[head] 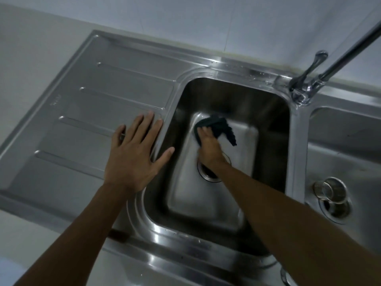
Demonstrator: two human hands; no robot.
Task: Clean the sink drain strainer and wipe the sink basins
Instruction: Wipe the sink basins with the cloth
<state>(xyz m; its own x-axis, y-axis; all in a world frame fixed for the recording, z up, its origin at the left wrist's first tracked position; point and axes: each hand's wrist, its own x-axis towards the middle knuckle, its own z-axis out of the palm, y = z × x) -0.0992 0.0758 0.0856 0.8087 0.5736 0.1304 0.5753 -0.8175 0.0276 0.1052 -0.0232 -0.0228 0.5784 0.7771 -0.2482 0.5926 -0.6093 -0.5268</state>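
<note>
I see the dark bunched cloth (218, 125) on the far floor of the deep stainless steel basin (257, 100), a loose tail trailing right. My right hand (209, 148) grips it from the near side, fingers curled over it, though blurred. The round drain opening (207, 174) sits just behind that wrist, so I judge the next stroke pulls toward me along the basin's length. My left hand (134, 153) lies flat, fingers spread, on the ribbed steel drainboard (92, 104).
</note>
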